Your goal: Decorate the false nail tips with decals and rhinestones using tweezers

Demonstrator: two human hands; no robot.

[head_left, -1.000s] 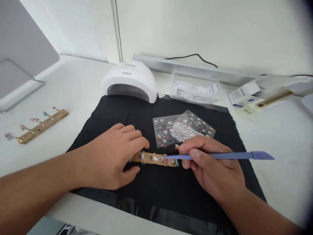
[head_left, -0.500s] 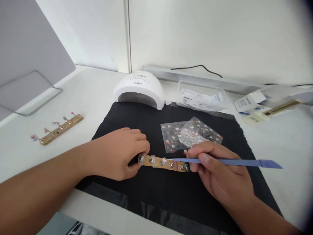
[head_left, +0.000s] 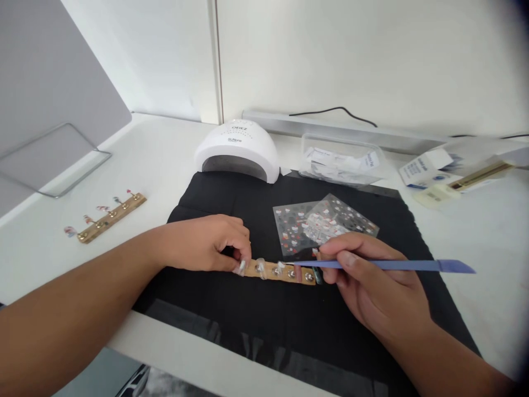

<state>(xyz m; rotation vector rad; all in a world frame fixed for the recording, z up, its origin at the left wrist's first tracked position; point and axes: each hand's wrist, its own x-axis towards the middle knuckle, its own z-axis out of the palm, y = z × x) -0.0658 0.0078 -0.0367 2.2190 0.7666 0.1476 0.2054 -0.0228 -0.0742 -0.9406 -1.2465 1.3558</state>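
While your left hand (head_left: 202, 245) pinched the near-left end of the wooden nail holder (head_left: 278, 271), that strip lay flat on the black mat (head_left: 231, 198), a little nearer you than the sticker sheets (head_left: 322, 223). Your fingertips closed on the strip's end, just beside its first clear nail tip (head_left: 260, 267). On the holder's right, your right hand (head_left: 372, 286) gripped the blue tool (head_left: 384, 266) like a pen, thumb and forefinger tight round its shaft, the fine point resting among the metal studs near the middle of the strip and the flat spatula end sticking out well to the right.

The holder looked light and stiff, so it would likely have skidded on the mat unless pinned. The bare wooden ends were the safest hold, since the small nail tips probably sat loosely and could have popped off under a sideways push. The tool seemed thin and slightly flexible, best held close to its point.

Farther from the holder stood the white curing lamp (head_left: 236, 150), with a clear box (head_left: 343, 162) to its right. A second nail holder (head_left: 108, 216) lay well to the left, off the mat.
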